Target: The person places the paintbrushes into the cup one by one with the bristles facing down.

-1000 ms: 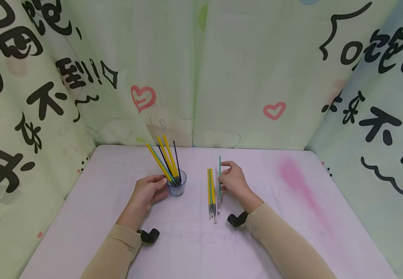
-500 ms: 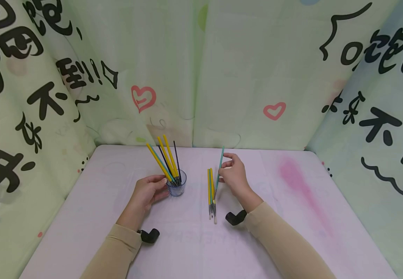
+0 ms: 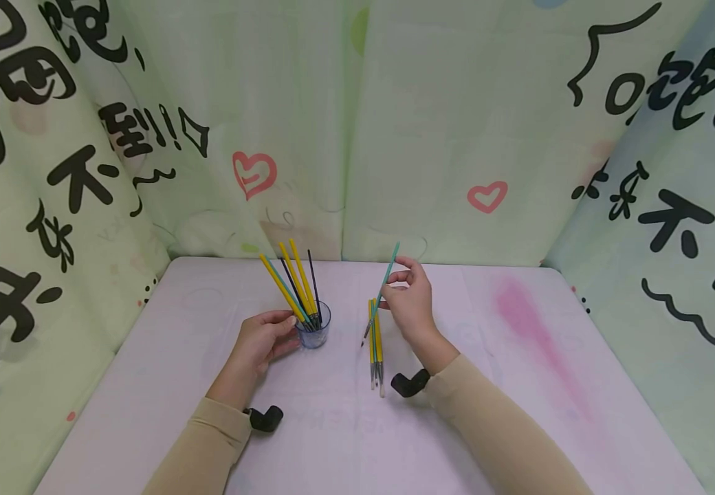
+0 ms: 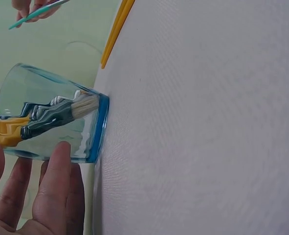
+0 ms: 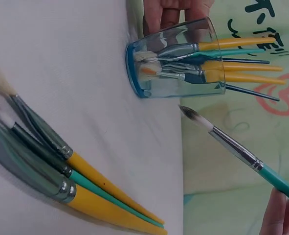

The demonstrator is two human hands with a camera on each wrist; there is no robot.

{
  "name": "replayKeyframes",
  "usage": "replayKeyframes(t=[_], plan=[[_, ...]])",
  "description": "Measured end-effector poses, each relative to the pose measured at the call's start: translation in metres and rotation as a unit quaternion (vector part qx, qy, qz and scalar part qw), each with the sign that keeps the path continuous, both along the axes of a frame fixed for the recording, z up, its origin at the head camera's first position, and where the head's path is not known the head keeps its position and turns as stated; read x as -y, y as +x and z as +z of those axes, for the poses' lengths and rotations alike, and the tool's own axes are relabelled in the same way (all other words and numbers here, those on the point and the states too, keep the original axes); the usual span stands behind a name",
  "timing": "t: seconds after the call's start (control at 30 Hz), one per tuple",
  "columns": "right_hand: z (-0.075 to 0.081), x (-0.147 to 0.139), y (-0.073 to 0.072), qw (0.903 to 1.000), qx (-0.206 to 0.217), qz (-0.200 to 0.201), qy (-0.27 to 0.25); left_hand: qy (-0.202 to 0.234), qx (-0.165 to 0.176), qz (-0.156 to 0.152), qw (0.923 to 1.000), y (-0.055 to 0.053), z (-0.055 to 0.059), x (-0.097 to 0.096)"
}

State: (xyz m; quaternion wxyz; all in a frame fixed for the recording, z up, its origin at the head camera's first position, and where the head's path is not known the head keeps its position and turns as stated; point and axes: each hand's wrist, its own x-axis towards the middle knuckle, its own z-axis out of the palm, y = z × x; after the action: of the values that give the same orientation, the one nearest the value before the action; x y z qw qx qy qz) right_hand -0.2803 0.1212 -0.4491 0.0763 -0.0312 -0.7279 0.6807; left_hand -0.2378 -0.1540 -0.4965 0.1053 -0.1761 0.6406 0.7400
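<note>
My left hand (image 3: 263, 342) is at the left side of a small clear glass (image 3: 314, 338) with a blue base, its fingertips touching the wall. Several paintbrushes with yellow, teal and dark handles (image 3: 295, 285) lean in that glass, bristles down. Between thumb and fingers, my right hand (image 3: 412, 297) pinches a teal-handled paintbrush (image 3: 387, 278) above the table. Its dark pointed bristles (image 5: 189, 114) angle down and left, toward the glass. Below it lie three paintbrushes (image 3: 377, 350) side by side, two yellow and one teal, bristles toward me; the held brush overlaps them in the head view.
The pale pink table (image 3: 333, 440) has a brighter pink patch (image 3: 533, 323) at the right. Light green curtains (image 3: 425, 124) with black writing and pink hearts enclose the back and sides. Dark camera mounts (image 3: 410, 383) stick out from both wrists.
My right hand has lifted the teal paintbrush from beside the three lying ones and moved it up and left, tilting its bristles leftward. My left hand and the glass have stayed put.
</note>
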Motion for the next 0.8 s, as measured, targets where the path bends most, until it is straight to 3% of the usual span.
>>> replayKeyframes(t=[0.8], plan=[[0.024,0.032,0.002,0.9906,-0.111,0.019,-0.077,-0.001,-0.002,0.000,1.0000,0.002,0.001,-0.001]])
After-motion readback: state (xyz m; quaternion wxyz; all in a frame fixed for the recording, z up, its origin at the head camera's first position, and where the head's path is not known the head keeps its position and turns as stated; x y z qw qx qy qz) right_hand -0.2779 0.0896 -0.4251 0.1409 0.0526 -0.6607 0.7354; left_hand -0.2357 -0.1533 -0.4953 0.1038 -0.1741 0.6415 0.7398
